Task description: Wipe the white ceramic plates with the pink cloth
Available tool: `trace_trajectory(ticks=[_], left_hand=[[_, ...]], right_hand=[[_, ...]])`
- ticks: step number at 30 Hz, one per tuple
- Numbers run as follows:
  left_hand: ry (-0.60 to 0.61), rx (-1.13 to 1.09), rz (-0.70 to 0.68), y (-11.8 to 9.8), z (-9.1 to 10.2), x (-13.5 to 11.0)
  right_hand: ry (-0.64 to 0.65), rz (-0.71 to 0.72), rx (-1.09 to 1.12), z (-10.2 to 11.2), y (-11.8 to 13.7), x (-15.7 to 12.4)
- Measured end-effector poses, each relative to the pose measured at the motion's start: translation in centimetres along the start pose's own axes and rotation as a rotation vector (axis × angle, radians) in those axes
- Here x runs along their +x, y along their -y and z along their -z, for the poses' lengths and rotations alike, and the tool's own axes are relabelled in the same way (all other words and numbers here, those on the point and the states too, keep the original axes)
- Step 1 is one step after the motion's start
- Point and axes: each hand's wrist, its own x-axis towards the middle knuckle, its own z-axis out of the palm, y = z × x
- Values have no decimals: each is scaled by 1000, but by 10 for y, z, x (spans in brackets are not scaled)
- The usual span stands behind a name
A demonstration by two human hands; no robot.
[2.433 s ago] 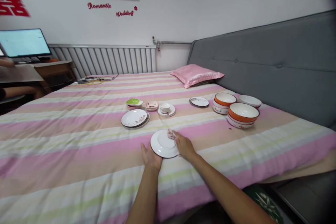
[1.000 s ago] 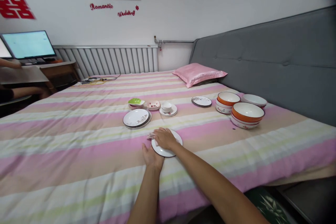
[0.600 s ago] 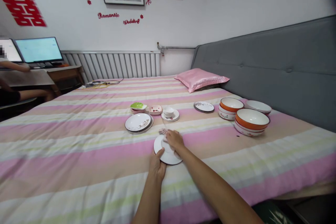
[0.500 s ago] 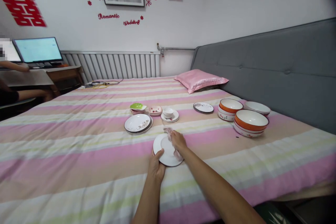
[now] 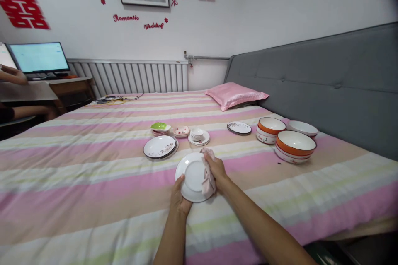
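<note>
A white plate [image 5: 191, 174] is held up in front of me, its underside ring facing the camera. My left hand [image 5: 180, 196] grips its lower left rim, thumb on the face and fingers beneath. On the right side, my right hand [image 5: 217, 170] is closed on a pale pink cloth [image 5: 207, 180], which lies over the plate's right edge. Just beyond are stacked patterned plates [image 5: 159, 147], a green leaf-shaped dish [image 5: 159, 126], small pink dishes [image 5: 181, 131] and small white bowls [image 5: 197, 133] on saucers [image 5: 203, 138].
Orange-rimmed bowls [image 5: 296, 143] stand stacked on the right, with more patterned plates [image 5: 239, 127] beside them. A pink pillow [image 5: 234, 94] lies by the grey headboard [image 5: 326, 74]. Cables [image 5: 120, 98] rest at the bed's far edge. A person [image 5: 14, 76] sits at a desk on the left.
The plate has shifted slightly left and tilted more toward me. My right hand with the cloth has moved from the plate's face to its right edge.
</note>
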Motion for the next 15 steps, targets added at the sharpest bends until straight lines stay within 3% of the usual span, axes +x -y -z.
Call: trace_trajectory(ticks=[8, 15], left_hand=[[0, -8, -107, 10, -4, 9], [15, 6, -23, 4, -5, 1]], right_hand=[[-166, -178, -95, -36, -1, -15], [-175, -98, -228, -44, 0, -38]])
